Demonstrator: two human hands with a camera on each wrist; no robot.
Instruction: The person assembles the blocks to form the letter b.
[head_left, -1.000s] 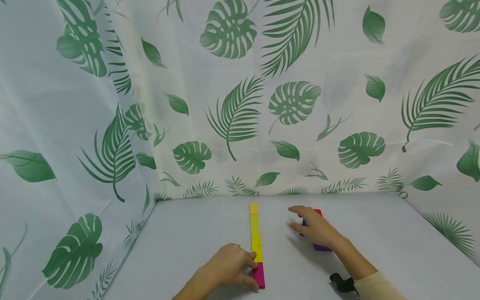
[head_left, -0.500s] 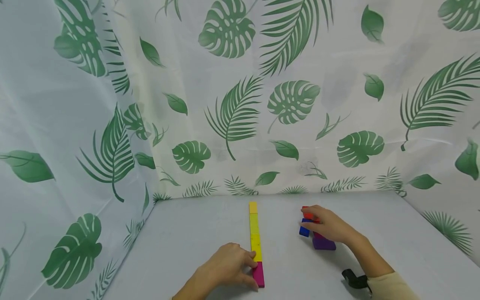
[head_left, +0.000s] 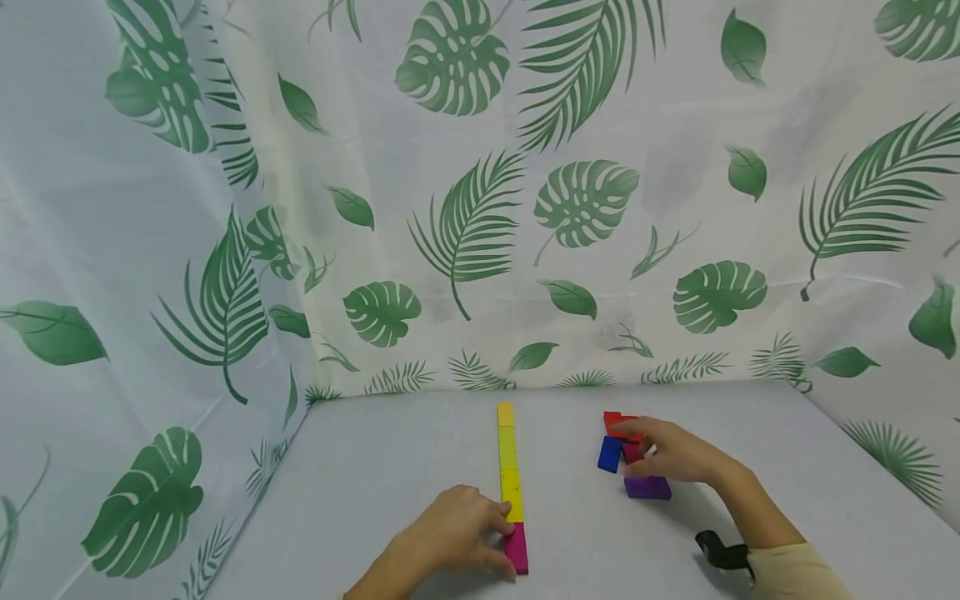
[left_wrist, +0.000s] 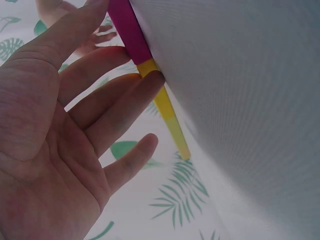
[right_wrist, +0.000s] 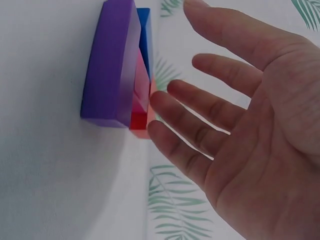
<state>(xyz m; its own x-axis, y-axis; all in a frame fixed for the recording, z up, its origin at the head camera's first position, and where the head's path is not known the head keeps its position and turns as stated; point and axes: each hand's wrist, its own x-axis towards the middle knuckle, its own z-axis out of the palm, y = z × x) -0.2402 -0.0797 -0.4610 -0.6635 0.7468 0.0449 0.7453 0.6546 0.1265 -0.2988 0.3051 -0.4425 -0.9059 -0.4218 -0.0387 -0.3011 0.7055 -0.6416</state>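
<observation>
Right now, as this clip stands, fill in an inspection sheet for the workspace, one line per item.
Surface: grey table, flat.
Job's things: row of blocks, yellow with a magenta near end; loose red block, blue block, purple block lying close together.
Clutter: nothing seen.
Grips: left hand rests fingers on the row's magenta end; right hand open among the loose blocks.
Cables: nothing seen.
Surroundings: leaf-print curtain.

1. Strip of blocks (head_left: 511, 475) – pale yellow at the far end, deeper yellow toward the left hand (head_left: 457, 533) fingers, magenta right at the fingertips.
2. By the right hand (head_left: 678, 454) fingers – red block (head_left: 615, 423), blue block (head_left: 609, 454), purple block (head_left: 648, 487).
3. Backdrop (head_left: 480, 192) – white with green leaf print.
4. Table (head_left: 375, 483) – plain light grey.
</observation>
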